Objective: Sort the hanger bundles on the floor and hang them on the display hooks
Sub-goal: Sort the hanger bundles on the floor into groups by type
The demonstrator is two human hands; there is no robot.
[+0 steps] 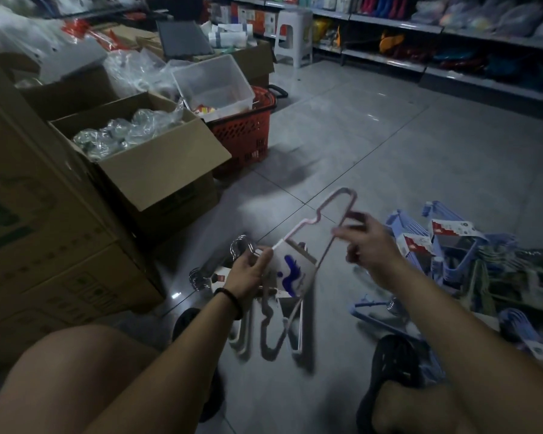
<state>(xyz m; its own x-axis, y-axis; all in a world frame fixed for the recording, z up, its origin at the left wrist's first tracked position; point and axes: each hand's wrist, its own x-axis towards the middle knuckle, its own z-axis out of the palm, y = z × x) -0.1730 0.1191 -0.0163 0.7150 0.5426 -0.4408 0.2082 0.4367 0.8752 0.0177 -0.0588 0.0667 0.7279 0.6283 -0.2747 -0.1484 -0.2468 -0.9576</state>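
- A pink hanger bundle [273, 333] lies on the floor tiles between the squatting person's shoes.
- The left hand [248, 270] pinches one end of a single pink hanger [336, 202], raised over that bundle.
- The right hand [367, 242] has its fingers curled round the hanger's other arm.
- Blue hanger bundles [445, 245] are heaped on the floor just to the right.
- Further off stand an open cardboard box [157, 170], a red basket [242, 133] and a white stool [293, 36].

An open brown cardboard box [157, 180] holds clear plastic-wrapped goods [123, 133] — beside it a red plastic shopping basket [243, 136] carries a clear plastic tub [213, 79]. A white plastic stool [293, 32] stands by grey shelves [395, 22].
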